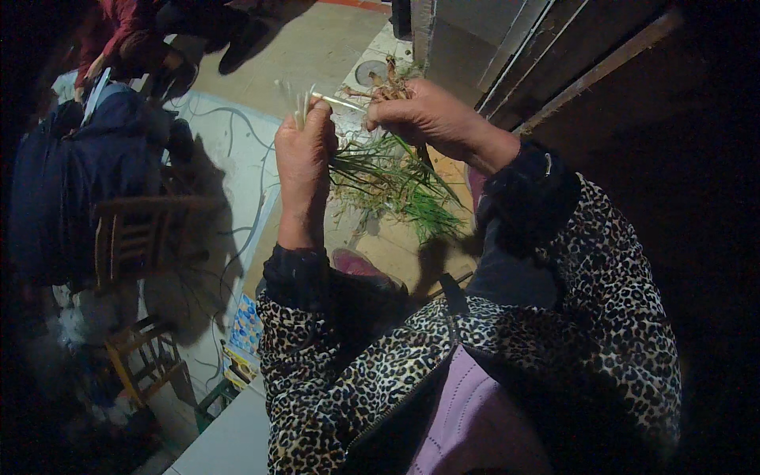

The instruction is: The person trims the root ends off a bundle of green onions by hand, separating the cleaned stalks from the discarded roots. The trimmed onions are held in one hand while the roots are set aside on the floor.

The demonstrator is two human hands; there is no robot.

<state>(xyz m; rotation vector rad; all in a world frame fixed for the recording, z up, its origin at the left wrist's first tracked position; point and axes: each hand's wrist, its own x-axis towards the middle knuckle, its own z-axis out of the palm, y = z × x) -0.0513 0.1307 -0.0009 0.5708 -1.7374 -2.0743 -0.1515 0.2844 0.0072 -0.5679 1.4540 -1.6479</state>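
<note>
My left hand (304, 139) is closed around a bunch of slender green stalks, with white stem ends (301, 104) sticking up above the fist and thin green leaves (374, 163) trailing out to the right. My right hand (424, 116) grips plants with brown, stringy roots (389, 83) that stand out over its top. A single pale stalk (341, 102) spans the gap between the two hands. Below them, on the floor, lies a loose heap of green leaves and dry root trimmings (409, 202).
A dark-clothed person (89, 160) is at the left, near a wooden chair (148, 237) and a wooden stool (145, 359). Cables (231, 237) run along the floor. A round drain cover (371, 72) lies beyond my hands. Dark framed panels (534, 59) stand at upper right.
</note>
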